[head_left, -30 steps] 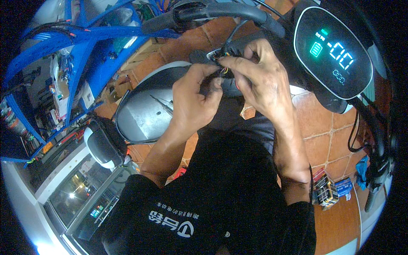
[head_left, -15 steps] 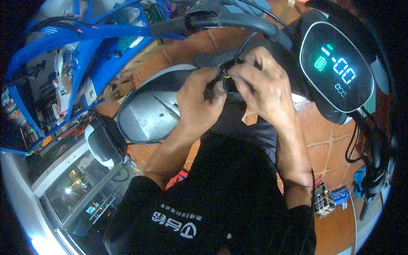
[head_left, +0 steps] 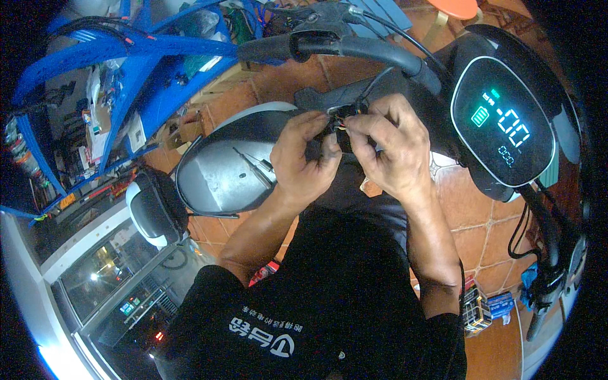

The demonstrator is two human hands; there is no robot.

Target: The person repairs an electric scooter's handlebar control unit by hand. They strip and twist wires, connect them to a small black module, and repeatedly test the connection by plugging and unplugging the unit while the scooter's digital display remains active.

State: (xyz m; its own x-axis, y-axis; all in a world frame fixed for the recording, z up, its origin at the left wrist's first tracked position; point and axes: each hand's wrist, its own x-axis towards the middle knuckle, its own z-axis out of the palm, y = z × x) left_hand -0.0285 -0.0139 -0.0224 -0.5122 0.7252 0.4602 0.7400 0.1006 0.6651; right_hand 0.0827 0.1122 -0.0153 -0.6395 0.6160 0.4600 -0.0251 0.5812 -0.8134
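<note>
Between my hands is a small black part with thin coloured wires showing at it; its exact kind I cannot make out. My left hand pinches its left side, thumb and fingertips together. From the other side my right hand grips it with bent fingers, the index finger and thumb close to the wires. A dark cable rises from the part toward the scooter's handlebar. Beyond my left hand lies the scooter's black seat, with slim screwdriver-like tools on it.
At the right a lit dashboard display stands close to my right arm. A blue shelf rack with parts fills the far left. Small boxes lie at the lower right. An orange stool stands at the back, on the tiled floor.
The view has shifted slightly, so handlebar and hands sit lower in it and the orange stool shows. Both hands keep their hold; the coloured wires show more plainly between the fingertips.
</note>
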